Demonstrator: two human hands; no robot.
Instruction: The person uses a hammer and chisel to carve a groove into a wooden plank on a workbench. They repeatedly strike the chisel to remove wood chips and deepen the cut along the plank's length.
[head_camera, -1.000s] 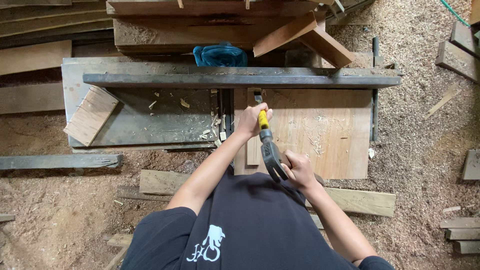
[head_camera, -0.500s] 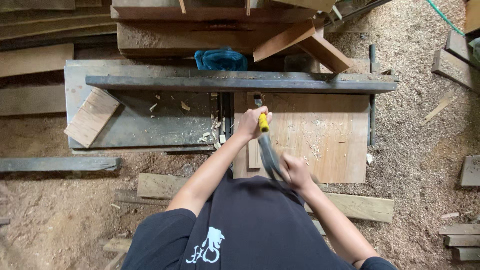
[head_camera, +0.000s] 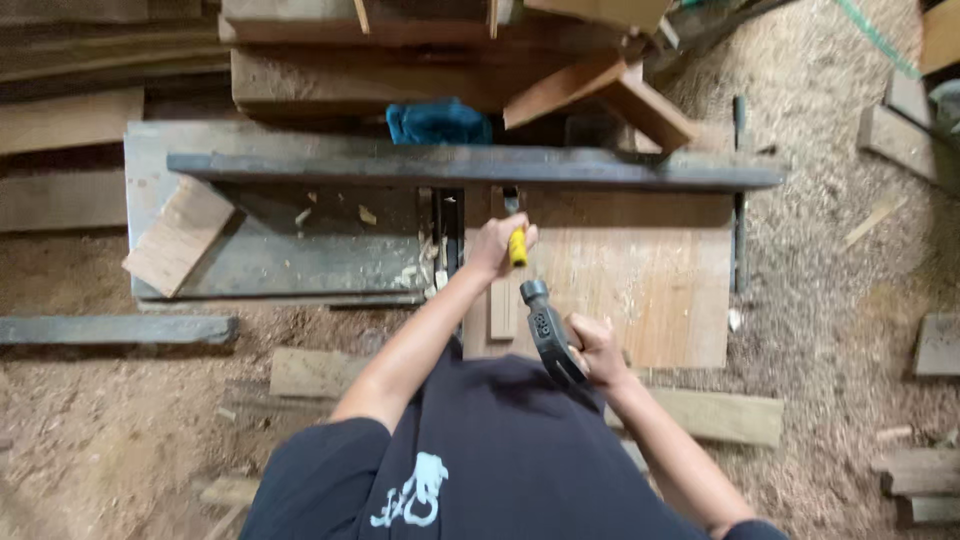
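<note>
The left hand (head_camera: 495, 243) is closed around a chisel (head_camera: 516, 240) with a yellow handle. The chisel stands on the plywood board (head_camera: 640, 280) that lies on the table (head_camera: 300, 260). Its long line runs away from the person, toward the dark metal bar (head_camera: 470, 165) at the back. Its metal tip points that way, just past the fingers.

The right hand (head_camera: 592, 350) is clenched around the handle of a hammer (head_camera: 545, 330). The hammer head is just behind the yellow end of the chisel, very near it. I cannot tell if they touch. The hammer lies almost in one line with the chisel, tilted a little to the right.

So the left hand is farther out, and the right hand is closer to the body.

A blue cloth (head_camera: 438, 122) sits behind the bar. A small wood block (head_camera: 180, 235) lies well off to the left.
</note>
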